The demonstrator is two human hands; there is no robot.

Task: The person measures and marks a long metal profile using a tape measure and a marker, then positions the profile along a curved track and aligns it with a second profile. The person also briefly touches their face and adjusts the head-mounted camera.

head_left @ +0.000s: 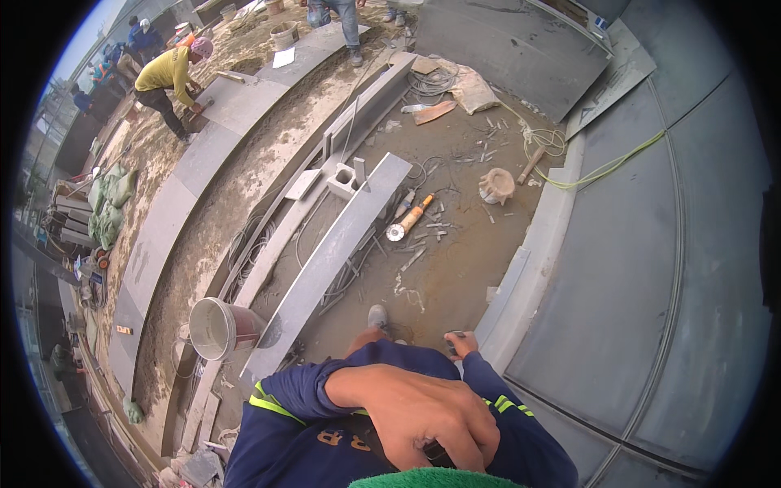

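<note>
Grey slab (333, 252): in the head view, long and flat, in front of the person.
Left hand (423, 407): before the chest, fingers curled around a small black thing (437, 454); it is mostly hidden, so I cannot tell what it is.
Right hand (464, 345): farther out, fingers bent round a small dark thing (451, 346).
Orange power tool (416, 213): on the dirty floor (468, 244), right of the slab.
Bucket (244, 327): just beside the slab's near end.
Co-worker (167, 73): yellow top, bending down.
</note>
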